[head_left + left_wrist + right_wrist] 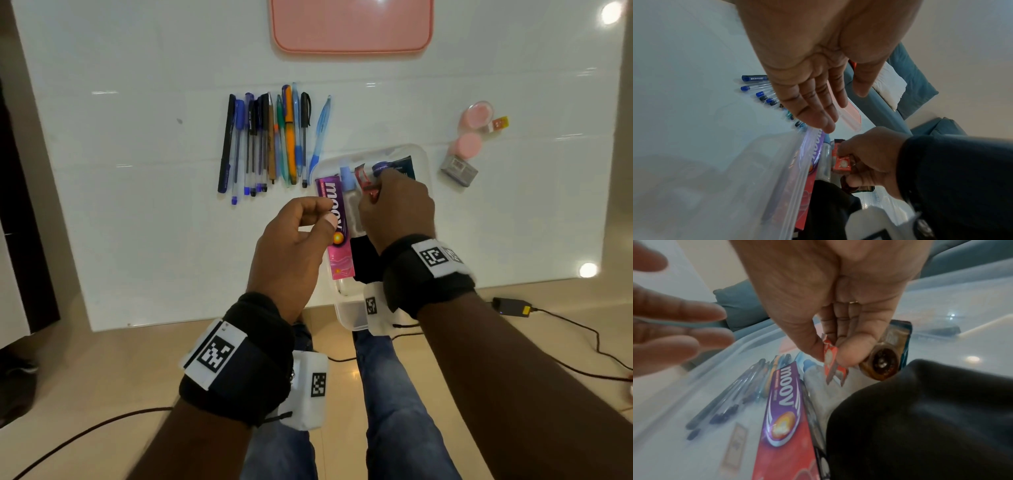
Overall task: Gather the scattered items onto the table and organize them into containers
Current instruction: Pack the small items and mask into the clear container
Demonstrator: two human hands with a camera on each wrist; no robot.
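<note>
A clear plastic container [423, 161] sits at the table's front edge. Inside lie a purple and pink "moov" box [337, 236], a small bottle with a blue cap [346, 178], a dark blue snack packet [404, 166] and a black item [363, 260]. My right hand [394, 202] is over the container and pinches a small red packet [363, 181] between thumb and fingers; the pinch on the red packet [830, 361] is plain in the right wrist view. My left hand [308, 219] hovers just left of the container, fingers relaxed, holding nothing. The left wrist view shows its fingers [818, 105] spread above the container wall [777, 178].
Several pens [270, 140] lie in a row left of and behind the container. A pink tray [352, 31] is at the back. Two pink jars [479, 114] and a grey box [459, 170] sit to the right. Cables and an adapter [512, 305] lie on the floor.
</note>
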